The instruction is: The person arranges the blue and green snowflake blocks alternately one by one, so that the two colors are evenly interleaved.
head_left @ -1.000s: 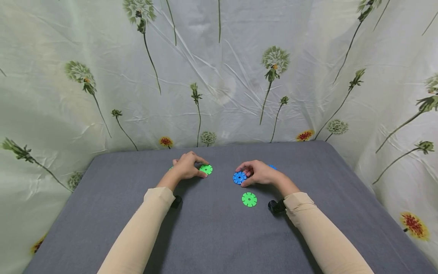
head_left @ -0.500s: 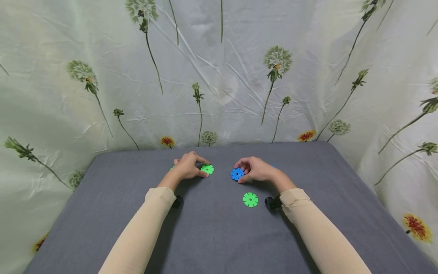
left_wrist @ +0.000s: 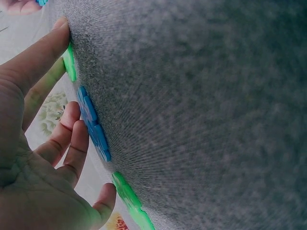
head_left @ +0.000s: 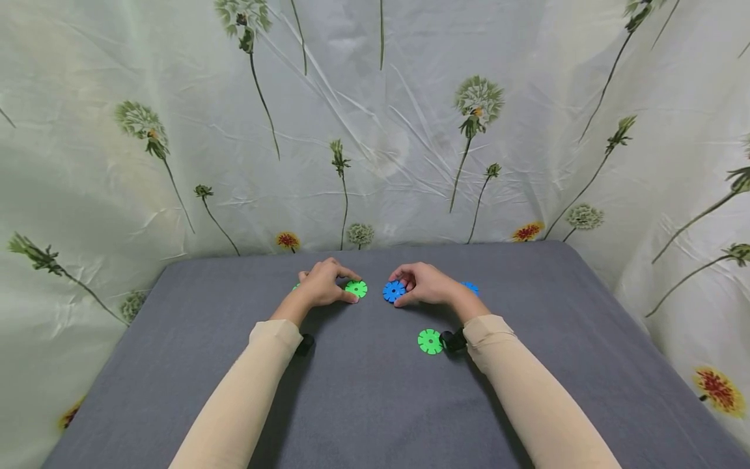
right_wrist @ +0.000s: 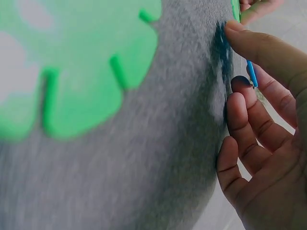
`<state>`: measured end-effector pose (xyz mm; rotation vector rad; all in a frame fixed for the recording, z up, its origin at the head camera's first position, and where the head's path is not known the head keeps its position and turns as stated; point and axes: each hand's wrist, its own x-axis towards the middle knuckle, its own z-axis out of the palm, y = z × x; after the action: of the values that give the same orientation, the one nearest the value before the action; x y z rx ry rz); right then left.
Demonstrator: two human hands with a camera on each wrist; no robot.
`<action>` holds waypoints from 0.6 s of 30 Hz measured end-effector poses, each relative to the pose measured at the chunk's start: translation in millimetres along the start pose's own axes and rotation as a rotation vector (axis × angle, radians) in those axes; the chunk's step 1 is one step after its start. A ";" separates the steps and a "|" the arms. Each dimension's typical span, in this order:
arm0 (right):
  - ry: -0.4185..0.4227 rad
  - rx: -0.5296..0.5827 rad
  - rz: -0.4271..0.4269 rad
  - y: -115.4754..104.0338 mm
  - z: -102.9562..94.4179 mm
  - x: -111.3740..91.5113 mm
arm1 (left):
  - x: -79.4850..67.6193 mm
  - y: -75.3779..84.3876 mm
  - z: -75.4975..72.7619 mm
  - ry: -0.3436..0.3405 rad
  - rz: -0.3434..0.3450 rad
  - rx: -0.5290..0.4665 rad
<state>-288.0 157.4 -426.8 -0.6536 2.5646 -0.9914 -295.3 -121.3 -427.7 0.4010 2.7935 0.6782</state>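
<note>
On the grey table, my left hand (head_left: 321, 284) has thumb and index finger at opposite edges of a slotted green disc (head_left: 356, 289) lying flat. Under the left palm lie a blue disc (left_wrist: 93, 124) and another green disc (left_wrist: 129, 199), which the hand mostly hides in the head view. My right hand (head_left: 430, 284) pinches a slotted blue disc (head_left: 394, 291) between thumb and fingers, just right of the green one. In the right wrist view only a thin edge of that blue disc (right_wrist: 252, 74) shows, close over the cloth.
A loose green disc (head_left: 430, 341) lies nearer the front, partly overlapped by the right wrist camera (head_left: 453, 340). Behind the right hand, another blue disc (head_left: 471, 286) shows. A flower-printed curtain (head_left: 398, 130) hangs along the table's back edge.
My right hand has moved left and a little away from me with the blue disc, closing in on the green disc. The left hand has stayed in place.
</note>
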 end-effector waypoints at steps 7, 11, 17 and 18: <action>-0.003 0.008 0.003 -4.3 4.6 10.3 | -1.5 1.0 -0.7 0.002 0.001 0.002; 0.001 0.000 0.015 -6.0 7.3 15.1 | -0.9 0.7 0.5 0.005 -0.003 0.001; 0.006 0.004 0.034 -7.0 10.5 19.6 | -1.5 1.6 -0.3 0.007 -0.010 -0.008; 0.006 0.006 0.037 -7.0 10.9 20.2 | -1.4 1.6 -0.3 0.007 -0.010 -0.008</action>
<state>-298.2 136.4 -432.2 -0.6002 2.5683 -0.9907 -293.7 -120.5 -426.5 0.3834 2.7969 0.6890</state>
